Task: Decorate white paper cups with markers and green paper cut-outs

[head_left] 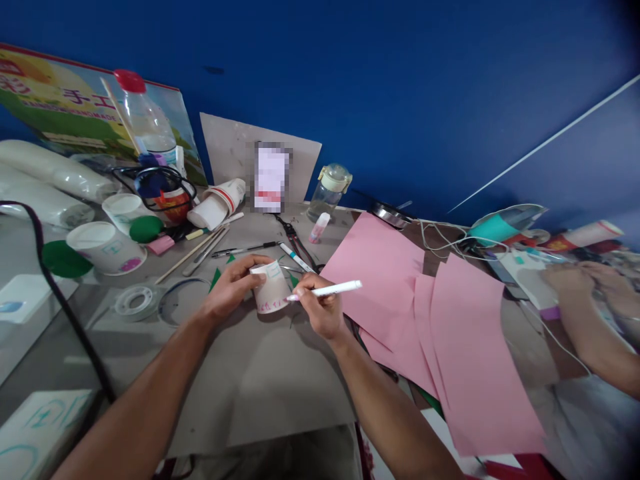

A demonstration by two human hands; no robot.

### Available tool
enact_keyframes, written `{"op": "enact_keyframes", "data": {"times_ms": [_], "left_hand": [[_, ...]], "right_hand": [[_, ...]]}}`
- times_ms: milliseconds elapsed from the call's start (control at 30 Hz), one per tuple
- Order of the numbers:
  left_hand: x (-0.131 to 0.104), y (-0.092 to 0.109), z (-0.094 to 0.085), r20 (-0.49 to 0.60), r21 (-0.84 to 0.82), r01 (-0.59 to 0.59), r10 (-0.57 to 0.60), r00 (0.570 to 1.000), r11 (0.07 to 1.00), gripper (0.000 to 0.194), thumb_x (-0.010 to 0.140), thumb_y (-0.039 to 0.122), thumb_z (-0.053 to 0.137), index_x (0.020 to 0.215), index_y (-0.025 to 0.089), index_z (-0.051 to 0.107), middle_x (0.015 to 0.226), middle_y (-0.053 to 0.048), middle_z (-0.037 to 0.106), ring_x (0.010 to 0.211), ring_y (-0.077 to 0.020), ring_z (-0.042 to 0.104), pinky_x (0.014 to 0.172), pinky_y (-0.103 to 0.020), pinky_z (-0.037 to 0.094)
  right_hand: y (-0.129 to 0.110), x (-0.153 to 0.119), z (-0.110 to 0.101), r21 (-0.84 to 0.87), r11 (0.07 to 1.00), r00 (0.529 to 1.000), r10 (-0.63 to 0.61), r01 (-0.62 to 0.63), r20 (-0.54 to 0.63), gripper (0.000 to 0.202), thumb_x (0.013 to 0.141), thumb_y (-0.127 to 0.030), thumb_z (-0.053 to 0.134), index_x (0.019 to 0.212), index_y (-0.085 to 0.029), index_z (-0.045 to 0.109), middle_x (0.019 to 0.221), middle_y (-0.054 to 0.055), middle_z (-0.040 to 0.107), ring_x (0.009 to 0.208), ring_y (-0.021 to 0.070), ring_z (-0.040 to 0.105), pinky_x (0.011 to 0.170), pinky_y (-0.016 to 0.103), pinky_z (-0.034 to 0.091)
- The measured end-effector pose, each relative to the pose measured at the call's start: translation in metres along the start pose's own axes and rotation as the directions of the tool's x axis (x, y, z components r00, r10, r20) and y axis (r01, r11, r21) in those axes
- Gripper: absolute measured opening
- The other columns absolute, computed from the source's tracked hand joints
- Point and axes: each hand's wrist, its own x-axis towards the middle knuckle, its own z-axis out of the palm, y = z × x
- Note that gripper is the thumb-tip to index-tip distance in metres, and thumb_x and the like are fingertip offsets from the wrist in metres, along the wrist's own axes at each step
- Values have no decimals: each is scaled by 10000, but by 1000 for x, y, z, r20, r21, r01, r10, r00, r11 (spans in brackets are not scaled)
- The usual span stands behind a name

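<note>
Fingers of my left hand [235, 285] are wrapped round the upper left side of a white paper cup [271, 297], which stands rim-down or is slightly tilted over the grey board. Pink marks run along its lower edge, and teal lines show near the top. In my right hand [320, 308] is a white marker [340, 288], pinched with its tip at the cup's lower right side. A second marker with a blue band [295, 257] lies just behind the cup, beside scissors [291, 233] and green paper scraps.
Pink paper sheets [470, 353] spread to the right. Behind stand a glass jar [329, 193], a glue stick [319, 228] and a propped phone [271, 177]. Tape [135, 302], marked cups [103, 248] and a bottle [147, 123] are left. Another person's arms [585, 313] rest far right.
</note>
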Motion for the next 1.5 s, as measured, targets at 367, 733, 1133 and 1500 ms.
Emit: {"op": "enact_keyframes", "data": {"times_ms": [367, 733, 1133, 1500], "left_hand": [[1, -7, -1, 8, -26, -6, 7, 1000, 1000, 355, 685, 318, 633, 1000, 165, 683, 966, -56, 699, 846, -223, 600, 739, -309, 459], [1, -5, -1, 21, -22, -11, 12, 1000, 1000, 354, 691, 327, 627, 1000, 164, 683, 945, -54, 696, 825, -219, 599, 729, -310, 459], [3, -10, -1, 33, -54, 6, -4, 999, 999, 355, 695, 320, 637, 1010, 164, 680, 942, -59, 698, 810, -215, 605, 714, -306, 461], [3, -12, -4, 48, 7, -34, 34, 998, 999, 347, 729, 318, 607, 1036, 176, 684, 995, -56, 695, 877, -230, 605, 764, -315, 464]], "right_hand": [[-1, 0, -1, 55, 998, 1000, 24, -25, 18, 204, 861, -219, 531, 663, -189, 566, 622, -19, 519, 588, 126, 460, 594, 277, 358], [-1, 1, 0, 93, 995, 999, 35, -32, -33, 210, 868, -242, 522, 668, -190, 560, 609, -20, 507, 569, 127, 454, 567, 273, 349], [1, 0, 0, 83, 996, 999, 43, -43, -3, 202, 867, -232, 530, 671, -193, 562, 617, -20, 510, 585, 129, 459, 583, 278, 353], [-2, 0, -1, 67, 996, 998, 56, -57, 17, 217, 857, -249, 524, 649, -192, 550, 603, -25, 495, 569, 124, 440, 576, 276, 351]]}}
